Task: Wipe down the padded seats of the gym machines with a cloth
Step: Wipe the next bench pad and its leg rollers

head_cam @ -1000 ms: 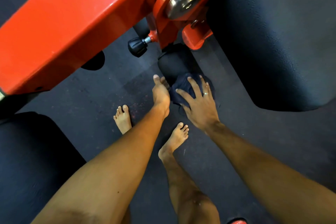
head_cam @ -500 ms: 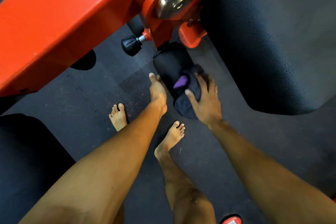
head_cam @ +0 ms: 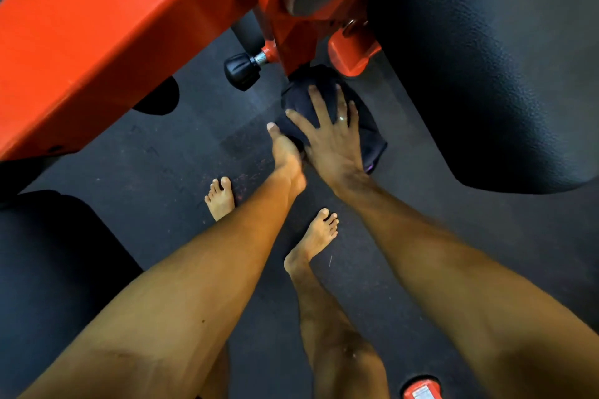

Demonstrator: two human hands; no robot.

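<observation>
Fingers of the left hand (head_cam: 285, 152) are hidden behind the cloth (head_cam: 372, 142) (red object (head_cam: 421, 390) cut off below).

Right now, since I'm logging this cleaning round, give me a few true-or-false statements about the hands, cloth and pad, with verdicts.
1. The right hand lies spread on the cloth. True.
2. The cloth is white. False: it is dark.
3. The cloth is draped over the small pad under the red frame. True.
4. The left hand hangs idle at the person's side. False: it is at the pad, next to the right hand.
5. The person wears shoes. False: the feet are bare.
</observation>
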